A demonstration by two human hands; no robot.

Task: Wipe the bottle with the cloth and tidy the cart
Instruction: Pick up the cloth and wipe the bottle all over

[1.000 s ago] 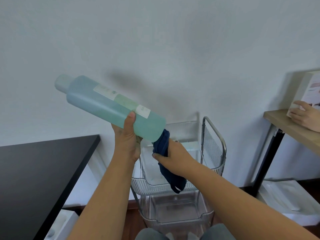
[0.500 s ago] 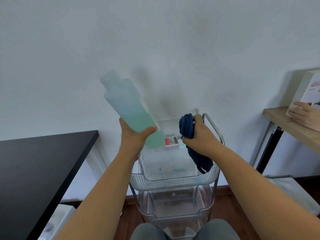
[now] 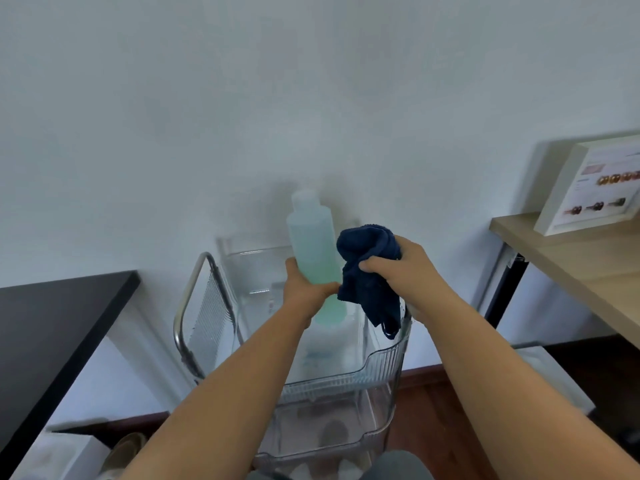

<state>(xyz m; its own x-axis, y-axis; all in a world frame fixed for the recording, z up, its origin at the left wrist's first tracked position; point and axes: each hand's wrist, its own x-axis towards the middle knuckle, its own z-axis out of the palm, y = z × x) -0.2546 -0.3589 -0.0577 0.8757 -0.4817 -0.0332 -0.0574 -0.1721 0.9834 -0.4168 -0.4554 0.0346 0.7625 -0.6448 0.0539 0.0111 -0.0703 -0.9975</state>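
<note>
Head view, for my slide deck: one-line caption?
Left hand holds teal bottle upright over clear cart; right hand grips navy cloth.

The pale blue-green plastic bottle (image 3: 313, 251) stands nearly upright over the clear ribbed plastic cart's top tray (image 3: 377, 367), with the dark blue terry cloth (image 3: 369, 268) just right of it. A black tabletop (image 3: 52, 327) lies left of the cart; a light wooden shelf (image 3: 575, 258) bearing a white box (image 3: 595, 188) lies right.

White wall (image 3: 311, 98), black table (image 3: 52, 323)
</note>
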